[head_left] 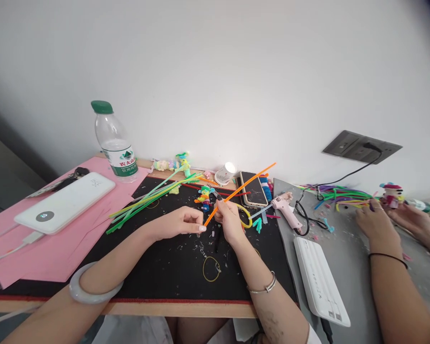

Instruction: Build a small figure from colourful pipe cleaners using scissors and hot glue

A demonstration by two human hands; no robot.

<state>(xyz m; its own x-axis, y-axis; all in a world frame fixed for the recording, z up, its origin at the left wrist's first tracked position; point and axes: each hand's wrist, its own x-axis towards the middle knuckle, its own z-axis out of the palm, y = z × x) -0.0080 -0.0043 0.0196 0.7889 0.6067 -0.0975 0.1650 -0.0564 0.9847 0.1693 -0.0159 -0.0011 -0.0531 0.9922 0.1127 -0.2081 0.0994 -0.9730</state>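
Observation:
An orange pipe cleaner slants up to the right between my two hands. My left hand pinches its lower end with thumb and forefinger. Higher up the stem, my right hand closes around it, and what its curled fingers cover is hidden. Just behind my hands lies a small multicoloured pipe-cleaner figure. A bundle of green and yellow pipe cleaners spreads out to the left. Beside my right hand is a yellow loop, with a bent teal piece close by.
A water bottle and white power bank stand on pink paper at left. A phone, paper cup and glue gun lie behind. At right, another person's hands hold a small figure near another power bank.

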